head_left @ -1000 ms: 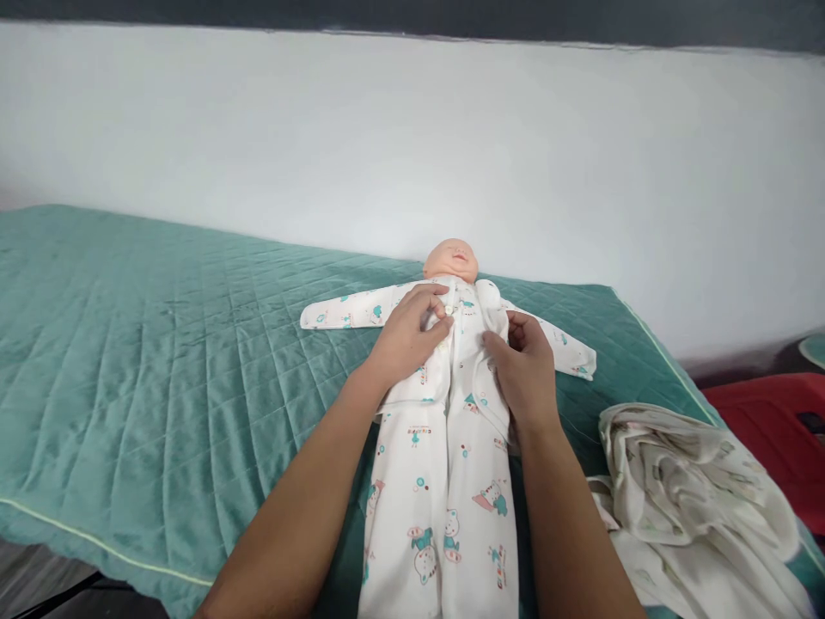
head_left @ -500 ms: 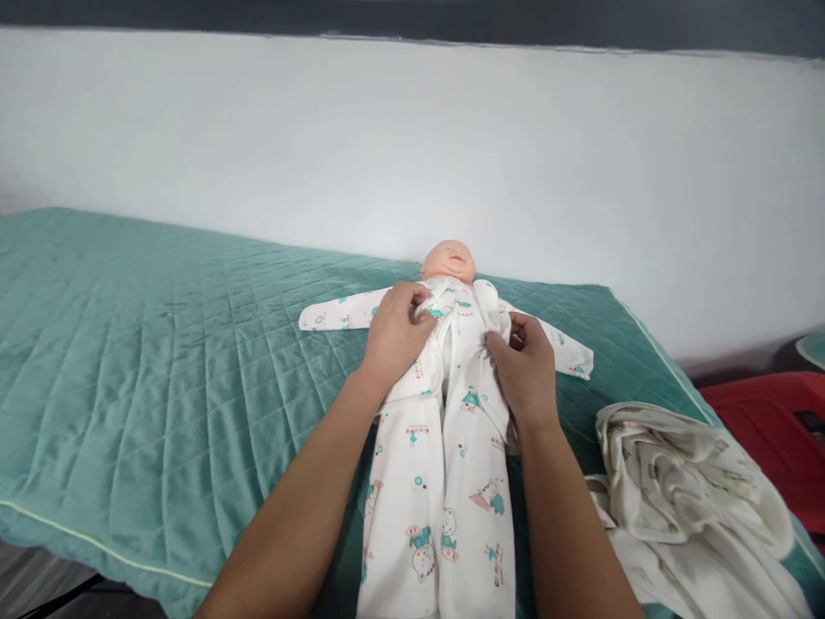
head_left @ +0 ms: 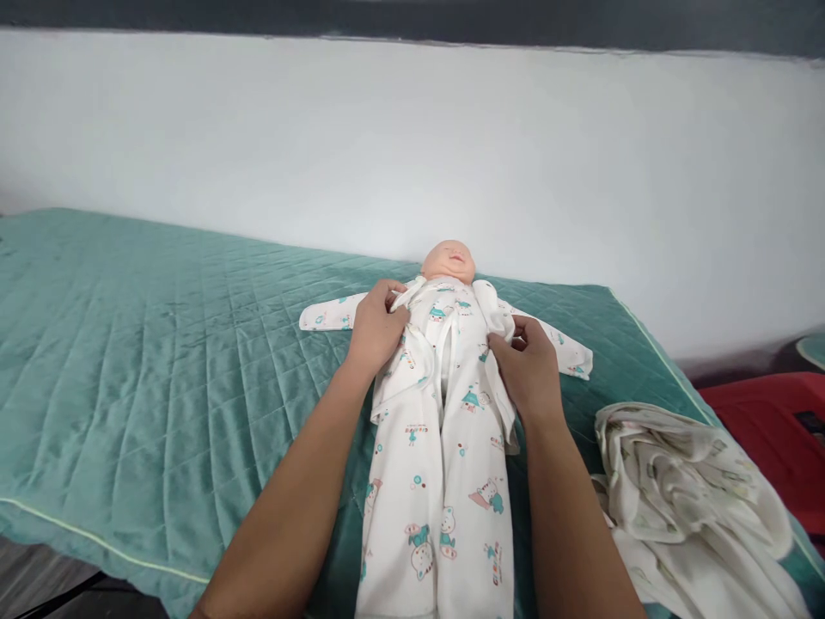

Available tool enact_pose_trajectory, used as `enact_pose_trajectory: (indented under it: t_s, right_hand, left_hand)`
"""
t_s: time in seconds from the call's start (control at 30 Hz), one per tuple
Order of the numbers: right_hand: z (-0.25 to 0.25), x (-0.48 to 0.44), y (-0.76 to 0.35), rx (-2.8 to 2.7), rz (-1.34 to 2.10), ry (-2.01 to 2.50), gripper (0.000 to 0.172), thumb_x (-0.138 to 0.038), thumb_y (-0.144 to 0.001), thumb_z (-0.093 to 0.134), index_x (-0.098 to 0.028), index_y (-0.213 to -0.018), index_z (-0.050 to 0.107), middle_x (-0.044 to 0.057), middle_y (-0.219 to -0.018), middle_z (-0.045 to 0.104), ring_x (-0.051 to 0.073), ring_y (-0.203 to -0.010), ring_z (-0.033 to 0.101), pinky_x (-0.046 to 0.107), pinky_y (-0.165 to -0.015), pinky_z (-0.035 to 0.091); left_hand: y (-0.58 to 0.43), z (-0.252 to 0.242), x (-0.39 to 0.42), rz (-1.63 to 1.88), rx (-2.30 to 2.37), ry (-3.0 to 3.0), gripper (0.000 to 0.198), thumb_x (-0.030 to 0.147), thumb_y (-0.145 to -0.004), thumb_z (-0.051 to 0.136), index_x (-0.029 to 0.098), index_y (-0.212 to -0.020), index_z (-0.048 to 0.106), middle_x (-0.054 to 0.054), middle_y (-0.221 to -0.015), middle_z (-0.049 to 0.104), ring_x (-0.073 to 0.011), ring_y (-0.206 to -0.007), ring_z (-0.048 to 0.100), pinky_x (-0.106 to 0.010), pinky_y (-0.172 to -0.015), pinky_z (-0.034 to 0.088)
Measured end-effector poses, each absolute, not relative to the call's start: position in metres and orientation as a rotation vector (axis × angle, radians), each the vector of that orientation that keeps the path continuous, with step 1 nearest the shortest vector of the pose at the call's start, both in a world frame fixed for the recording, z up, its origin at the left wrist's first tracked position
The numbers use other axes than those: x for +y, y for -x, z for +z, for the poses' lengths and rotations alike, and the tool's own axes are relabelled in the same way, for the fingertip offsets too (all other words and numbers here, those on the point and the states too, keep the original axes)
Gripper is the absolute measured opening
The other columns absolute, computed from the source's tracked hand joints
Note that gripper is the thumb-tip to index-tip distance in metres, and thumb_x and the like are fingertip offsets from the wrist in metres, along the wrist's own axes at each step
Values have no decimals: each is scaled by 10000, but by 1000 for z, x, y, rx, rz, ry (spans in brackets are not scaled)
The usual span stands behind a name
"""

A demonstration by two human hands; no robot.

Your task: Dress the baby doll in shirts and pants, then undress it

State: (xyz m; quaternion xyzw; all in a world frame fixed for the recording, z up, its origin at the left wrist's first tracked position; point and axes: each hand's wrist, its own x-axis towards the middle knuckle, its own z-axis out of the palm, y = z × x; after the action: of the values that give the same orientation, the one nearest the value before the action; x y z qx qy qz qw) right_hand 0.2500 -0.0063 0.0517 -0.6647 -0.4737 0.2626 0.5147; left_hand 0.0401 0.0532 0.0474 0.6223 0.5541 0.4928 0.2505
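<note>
Left hand (head_left: 377, 331) first: in the head cam it's got thumb and fingers pinched around the front edge of a little white jacket (head_left: 403, 378), up by the chest on the left side of the view.

– And the right hand (head_left: 529, 365)?

– Same deal across from it, thumb and fingertips nipped onto the opposite front flap. The curled fingers hide some of the cloth, so I can't tell exactly how much each one has hold of.

– Who's wearing the jacket, lol?

– A doll (head_left: 449, 260). It's flat on its back between the two forearms, head near the white wall (head_left: 412, 146), legs toward the camera and running off the bottom of the frame. Both sleeves (head_left: 330, 315) stick out to the sides.

– How's the jacket sitting?

– Front's spread apart, with printed cloth showing down the middle. Below that it's white pants (head_left: 473, 481) with teal and pink cartoon figures, same sort of print as the jacket.

– What's it all lying on?

– Big green quilt (head_left: 193, 370), stitched in diamonds, pale yellow trim along the edge. Right of the right forearm there's a rumpled heap of whitish cloth (head_left: 689, 490). Past that, at the right edge, some red thing (head_left: 770, 430), partly cut off, can't tell what. Bottom left corner has a bit of grey floor (head_left: 32, 563).
</note>
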Motion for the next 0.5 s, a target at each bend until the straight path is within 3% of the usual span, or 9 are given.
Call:
enact_pose_trajectory:
  t_s: [0.17, 0.33, 0.5]
  right_hand:
    - [51, -3, -267, -1181, 583, 1683, 328, -360, -717, 670, -212, -1009, 666, 12, -946, 694, 186, -764, 599, 347, -750, 461]
    - [49, 0, -302, -1020, 243, 1910, 314, -303, -713, 638, -181, -1000, 671, 69, -958, 690, 235, -827, 619, 405, -835, 477]
    - [40, 2, -312, -1089, -70, 1869, 342, -230, -718, 570, -184, -1046, 657, 146, -1184, 620, 272, -971, 630, 463, -920, 493]
  left_hand:
    - [-16, 45, 64, 1312, 1655, -1742, 335, 117, -740, 543, 208, -1025, 693, 7, -780, 585, -188, -778, 562, -309, -738, 431]
    - [10, 38, 70, 1334, 2067, -1718, 401, 30, -766, 493, 202, -1067, 694, -46, -949, 613, -202, -876, 568, -326, -807, 461]
    - [4, 35, 65, 1266, 2260, -1877, 447, -1, -810, 449, 201, -1132, 685, -128, -1145, 615, -299, -1085, 581, -392, -824, 497]
